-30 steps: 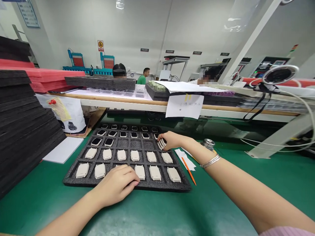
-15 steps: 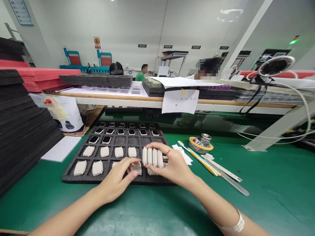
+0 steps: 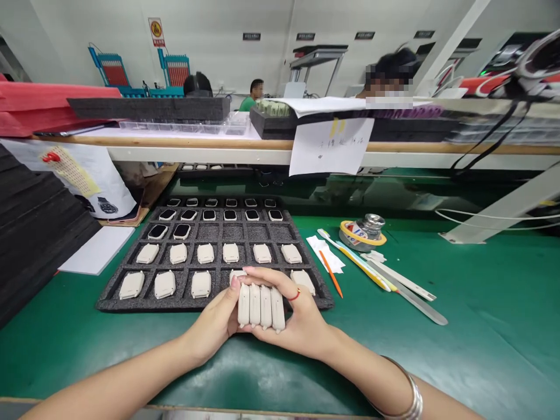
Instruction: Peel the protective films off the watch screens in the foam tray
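Observation:
My right hand (image 3: 301,324) holds a row of several beige watch cases (image 3: 260,306) stood on edge, its fingers curled over their far side. My left hand (image 3: 216,321) presses against the left end of that row, thumb on the first case. Both hands hover just in front of the near edge of a black foam tray (image 3: 321,291). The tray's two near rows hold beige cases (image 3: 205,254) lying back up. Its far rows hold dark-faced watch cases (image 3: 209,214), with some pockets bare.
An orange pen (image 3: 331,273), white paper scraps (image 3: 324,259), a yellow tape roll with a metal weight (image 3: 363,231), and long flat tools (image 3: 405,289) lie right of the tray. Black foam sheets (image 3: 30,233) stack at left. A shelf (image 3: 201,146) crosses behind. People sit beyond.
My right hand carried the stack of cases from the tray's far right toward me. My left hand left the tray's near row and joined it at the stack.

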A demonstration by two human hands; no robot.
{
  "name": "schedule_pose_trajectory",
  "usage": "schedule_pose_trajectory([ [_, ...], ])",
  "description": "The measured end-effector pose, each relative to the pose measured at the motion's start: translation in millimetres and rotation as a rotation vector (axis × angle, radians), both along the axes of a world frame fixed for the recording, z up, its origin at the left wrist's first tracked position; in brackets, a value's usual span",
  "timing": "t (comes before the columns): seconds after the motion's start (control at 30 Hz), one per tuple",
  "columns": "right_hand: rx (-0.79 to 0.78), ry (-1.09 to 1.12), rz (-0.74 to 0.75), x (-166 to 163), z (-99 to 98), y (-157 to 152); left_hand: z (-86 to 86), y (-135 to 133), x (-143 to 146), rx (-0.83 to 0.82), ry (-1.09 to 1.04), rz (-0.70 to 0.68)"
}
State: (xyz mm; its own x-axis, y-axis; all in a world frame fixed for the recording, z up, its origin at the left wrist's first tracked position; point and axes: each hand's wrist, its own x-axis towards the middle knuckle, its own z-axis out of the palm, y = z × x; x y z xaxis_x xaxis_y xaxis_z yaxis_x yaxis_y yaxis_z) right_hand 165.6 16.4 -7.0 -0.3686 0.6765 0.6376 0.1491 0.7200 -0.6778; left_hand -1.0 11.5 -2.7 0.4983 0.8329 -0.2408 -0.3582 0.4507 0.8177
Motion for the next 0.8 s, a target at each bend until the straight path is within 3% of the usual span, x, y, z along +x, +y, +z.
schedule_pose_trajectory([
  [0.17,-0.064,0.024,0.056,-3.0,-1.4,-3.7,4.4,-4.0,-7.3,-0.011,-0.026,-0.019],
  [0.63,-0.051,0.005,0.061,-1.6,-0.4,-4.7,4.6,-5.9,-8.0,-0.023,-0.022,-0.039],
  [0.8,-0.046,0.010,0.081,-2.9,-2.3,-5.6,3.1,-4.1,-9.0,0.127,0.082,-0.078],
])
